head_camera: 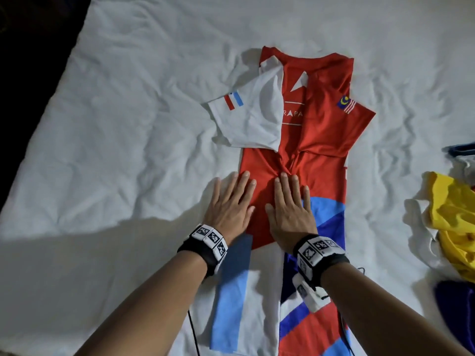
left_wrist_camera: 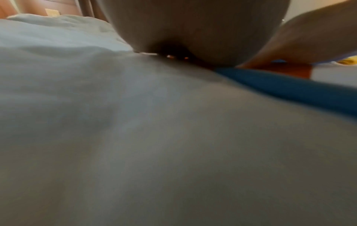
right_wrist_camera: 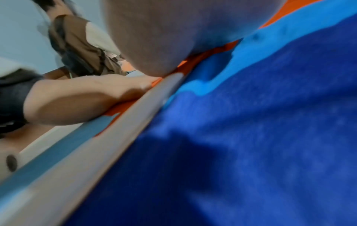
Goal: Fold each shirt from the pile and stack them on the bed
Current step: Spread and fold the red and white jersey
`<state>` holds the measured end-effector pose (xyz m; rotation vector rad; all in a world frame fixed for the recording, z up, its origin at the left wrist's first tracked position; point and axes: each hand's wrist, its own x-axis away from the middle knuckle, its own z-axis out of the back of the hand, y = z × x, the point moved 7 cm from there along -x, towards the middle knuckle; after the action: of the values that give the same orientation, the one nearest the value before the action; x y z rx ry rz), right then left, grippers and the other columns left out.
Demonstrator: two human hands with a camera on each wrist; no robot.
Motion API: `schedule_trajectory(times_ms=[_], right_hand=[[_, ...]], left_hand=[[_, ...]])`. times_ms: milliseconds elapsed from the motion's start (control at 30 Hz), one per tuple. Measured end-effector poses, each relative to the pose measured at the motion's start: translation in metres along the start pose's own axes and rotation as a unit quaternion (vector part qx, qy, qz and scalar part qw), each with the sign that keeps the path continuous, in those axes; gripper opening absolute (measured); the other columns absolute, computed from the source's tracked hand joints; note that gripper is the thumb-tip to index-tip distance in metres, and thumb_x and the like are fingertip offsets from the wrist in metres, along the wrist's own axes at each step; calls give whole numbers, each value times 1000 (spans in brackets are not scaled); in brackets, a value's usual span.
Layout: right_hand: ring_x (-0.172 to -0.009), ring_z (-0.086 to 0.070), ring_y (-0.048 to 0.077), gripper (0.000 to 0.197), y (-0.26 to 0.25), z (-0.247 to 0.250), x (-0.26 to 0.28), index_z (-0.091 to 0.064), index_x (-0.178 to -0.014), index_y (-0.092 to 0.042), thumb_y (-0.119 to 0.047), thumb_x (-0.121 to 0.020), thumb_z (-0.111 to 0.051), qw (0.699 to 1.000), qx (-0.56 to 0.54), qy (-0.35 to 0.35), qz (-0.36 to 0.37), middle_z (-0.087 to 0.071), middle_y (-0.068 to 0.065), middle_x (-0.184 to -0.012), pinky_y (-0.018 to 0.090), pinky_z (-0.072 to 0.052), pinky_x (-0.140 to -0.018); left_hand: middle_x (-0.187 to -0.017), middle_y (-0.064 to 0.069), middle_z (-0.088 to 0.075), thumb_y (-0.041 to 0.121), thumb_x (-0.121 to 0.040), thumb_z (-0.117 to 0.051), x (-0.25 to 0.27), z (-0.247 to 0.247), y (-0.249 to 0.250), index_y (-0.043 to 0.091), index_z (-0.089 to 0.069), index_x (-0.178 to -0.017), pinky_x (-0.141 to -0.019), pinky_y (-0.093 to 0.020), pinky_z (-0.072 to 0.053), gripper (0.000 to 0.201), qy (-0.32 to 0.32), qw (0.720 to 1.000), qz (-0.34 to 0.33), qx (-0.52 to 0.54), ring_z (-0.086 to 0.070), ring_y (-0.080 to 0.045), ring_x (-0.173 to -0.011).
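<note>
The red jersey (head_camera: 303, 140) lies flat on the white bedsheet (head_camera: 128, 124), near the middle of the bed. Its long axis runs away from the person: collar at the far end, hem at the near edge. The white sleeve (head_camera: 246, 116) is folded inward across the chest; the right side is folded over the body. The left hand (head_camera: 228, 201) lies flat, fingers straight, across the jersey's left edge, partly on the sheet. The right hand (head_camera: 290, 209) presses flat on the red midsection, fingers extended, gripping nothing. A yellow garment (head_camera: 452, 222) lies well apart to the right.
</note>
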<state>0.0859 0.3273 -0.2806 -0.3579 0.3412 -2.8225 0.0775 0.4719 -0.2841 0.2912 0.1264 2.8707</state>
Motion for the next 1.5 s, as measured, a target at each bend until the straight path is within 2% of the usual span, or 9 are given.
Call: schedule_trajectory(times_ms=[167, 300, 600, 833, 967, 1067, 1167, 1267, 1500], right_hand=[[-124, -50, 31, 48, -1, 46, -19, -54, -139, -17, -41, -99, -44, 994, -44, 99, -2, -56, 5, -135, 53, -29, -113], [-94, -53, 33, 37, -11, 76, -62, -62, -119, -18, -32, -85, -70, 987, -27, 157, -18, -58, 7, -103, 46, -39, -83], [-93, -50, 30, 39, -32, 75, -135, -65, -118, -29, -31, -80, -73, 992, -3, 120, 40, -51, 5, -98, 47, -37, -86], [-87, -54, 30, 11, -14, 89, -134, -74, -95, -29, -34, -86, -69, 980, -82, 179, -8, -57, 1, -86, 43, -35, -80], [-77, -64, 27, 13, 10, 112, -110, -73, -102, -30, -27, -90, -68, 954, -187, 217, -90, -71, -3, -78, 41, -44, -75], [-67, -71, 19, 18, 38, 109, -94, -73, -102, -30, -25, -90, -61, 889, -353, 219, -195, -74, -6, -73, 43, -57, -67], [-70, -74, 19, 22, 55, 100, -79, -76, -93, -24, -18, -88, -55, 755, -535, 216, -311, -76, 0, -75, 53, -62, -70], [-77, -72, 26, 23, 57, 89, -72, -77, -84, -11, -21, -91, -57, 638, -653, 182, -365, -75, 12, -82, 46, -61, -70], [-71, -67, 13, 11, 85, 81, -64, -67, -89, -25, -31, -89, -76, 781, -456, 228, -360, -70, -3, -78, 38, -58, -70]], left_hand=[[-160, -17, -31, 36, -105, -34, -32, 52, -50, 17, -47, -144, -114, -65, -28, 46, 56, 993, 88, 59, -24, -39, -151], [-144, -17, -47, 32, -101, -40, -96, 91, -81, 13, -57, -134, -96, -56, -45, 42, 83, 988, 108, 71, -48, -39, -127], [-151, -11, -38, 33, -102, -48, -193, 80, -118, 13, -32, -150, -105, -54, -38, 55, -56, 986, 159, 18, -39, -35, -134], [-129, -13, -59, 27, -102, -48, -209, 94, -119, 11, -50, -127, -101, -49, -41, 29, -41, 975, 201, 90, -51, -35, -124], [-100, -14, -63, 27, -100, -49, -198, 112, -111, 12, -49, -95, -78, -37, -42, 16, 11, 934, 222, 278, -57, -36, -98], [-84, -10, -65, 21, -98, -61, -175, 113, -93, 3, -57, -90, -69, -33, -44, 19, 46, 853, 240, 461, -59, -27, -80], [-88, -16, -74, 16, -92, -68, -151, 77, -69, 2, -73, -90, -77, -37, -58, 15, 12, 729, 286, 623, -69, -21, -75], [-93, -9, -78, 14, -96, -67, -133, 43, -48, 15, -79, -90, -93, -59, -56, 14, -36, 684, 316, 657, -73, -32, -93], [-79, -3, -69, 34, -80, -70, -117, 23, -55, 11, -75, -79, -82, -38, -51, 24, 0, 703, 338, 625, -63, -21, -79]])
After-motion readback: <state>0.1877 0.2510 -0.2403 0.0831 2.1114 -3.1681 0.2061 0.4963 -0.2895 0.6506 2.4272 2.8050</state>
